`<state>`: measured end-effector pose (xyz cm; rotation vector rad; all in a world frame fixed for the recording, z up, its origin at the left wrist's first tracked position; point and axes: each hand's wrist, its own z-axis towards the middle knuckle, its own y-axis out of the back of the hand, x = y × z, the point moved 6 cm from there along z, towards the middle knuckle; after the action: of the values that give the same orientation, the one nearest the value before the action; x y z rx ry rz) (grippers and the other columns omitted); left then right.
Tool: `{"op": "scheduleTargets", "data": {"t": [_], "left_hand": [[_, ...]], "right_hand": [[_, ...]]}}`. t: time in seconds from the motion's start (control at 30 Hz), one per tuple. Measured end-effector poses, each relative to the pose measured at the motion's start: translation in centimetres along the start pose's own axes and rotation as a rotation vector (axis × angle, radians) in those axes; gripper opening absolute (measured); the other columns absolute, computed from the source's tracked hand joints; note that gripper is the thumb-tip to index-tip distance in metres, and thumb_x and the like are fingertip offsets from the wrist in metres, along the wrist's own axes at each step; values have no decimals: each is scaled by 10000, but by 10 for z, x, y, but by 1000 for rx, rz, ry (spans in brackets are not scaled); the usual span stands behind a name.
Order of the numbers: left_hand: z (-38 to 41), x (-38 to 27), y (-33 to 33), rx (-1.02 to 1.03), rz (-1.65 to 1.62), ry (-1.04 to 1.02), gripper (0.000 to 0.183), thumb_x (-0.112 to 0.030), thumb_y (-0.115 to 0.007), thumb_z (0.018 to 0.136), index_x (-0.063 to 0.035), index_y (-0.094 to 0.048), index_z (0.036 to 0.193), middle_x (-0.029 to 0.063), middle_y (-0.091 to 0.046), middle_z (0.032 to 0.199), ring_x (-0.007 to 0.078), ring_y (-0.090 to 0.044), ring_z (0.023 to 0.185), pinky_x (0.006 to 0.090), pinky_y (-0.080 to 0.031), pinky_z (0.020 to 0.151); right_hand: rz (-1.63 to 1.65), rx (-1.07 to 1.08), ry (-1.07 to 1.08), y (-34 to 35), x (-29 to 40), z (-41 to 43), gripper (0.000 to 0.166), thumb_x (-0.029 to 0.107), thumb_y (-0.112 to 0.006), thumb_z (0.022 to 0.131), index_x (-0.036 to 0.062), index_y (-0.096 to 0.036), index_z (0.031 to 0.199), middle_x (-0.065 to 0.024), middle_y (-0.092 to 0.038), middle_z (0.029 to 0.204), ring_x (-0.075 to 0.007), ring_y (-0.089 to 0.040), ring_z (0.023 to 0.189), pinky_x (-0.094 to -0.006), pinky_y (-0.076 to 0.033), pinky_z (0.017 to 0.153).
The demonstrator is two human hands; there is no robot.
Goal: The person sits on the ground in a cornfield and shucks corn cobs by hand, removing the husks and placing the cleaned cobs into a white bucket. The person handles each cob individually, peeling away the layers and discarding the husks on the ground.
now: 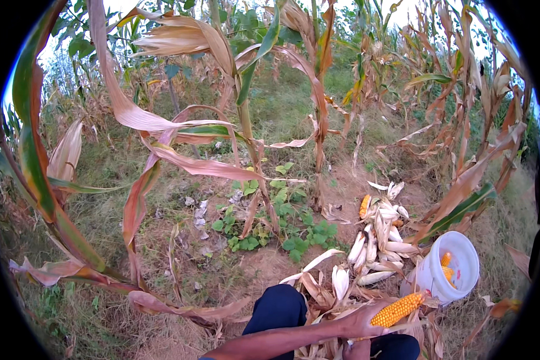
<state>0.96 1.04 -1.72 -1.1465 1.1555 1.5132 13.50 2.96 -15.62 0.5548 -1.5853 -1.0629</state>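
My left hand (365, 320) grips a husked ear of yellow corn (398, 310), its tip pointing up and to the right towards the bucket. The forearm reaches across from the lower left, over my dark-trousered knee (276, 308). Below it, my right hand (357, 350) shows only in part at the bottom edge; its fingers are hidden. A white plastic bucket (425, 279) leans to the right of the hands, with husked yellow ears (447, 270) inside. Past the knees lies a heap of corn ears (378, 252), most in pale husks.
Loose dry husks (317, 292) cover the ground around my knees. Dry corn stalks (247, 121) stand ahead, and long leaves (198, 162) hang across the left side. A green leafy plant (297, 243) grows low in the middle. Leaning stalks (468, 180) rise behind the bucket.
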Motion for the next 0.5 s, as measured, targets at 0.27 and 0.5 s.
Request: {"op": "scheduleTargets", "data": {"t": [0.27,0.5], "left_hand": [[-7,11,-13,-94,312,-33,680,-361,-808,814,30,-520,1289,220,-621,1066,391,-653,904,467,-531,812],[-10,11,-36,-189,466,-251,687,-302,-863,780,57,-539,1268,232,-632,1110,409,-683,901,434,-581,794]], "right_hand": [[573,299,42,-8,0,-3,394,93,-563,959,-27,-554,1334,-209,-627,1266,-331,-580,1220,-466,-459,1050],[877,273,-428,-4,0,-23,241,110,-590,988,-1,-604,1201,-123,-663,1152,-208,-605,1079,-412,-509,944]]}}
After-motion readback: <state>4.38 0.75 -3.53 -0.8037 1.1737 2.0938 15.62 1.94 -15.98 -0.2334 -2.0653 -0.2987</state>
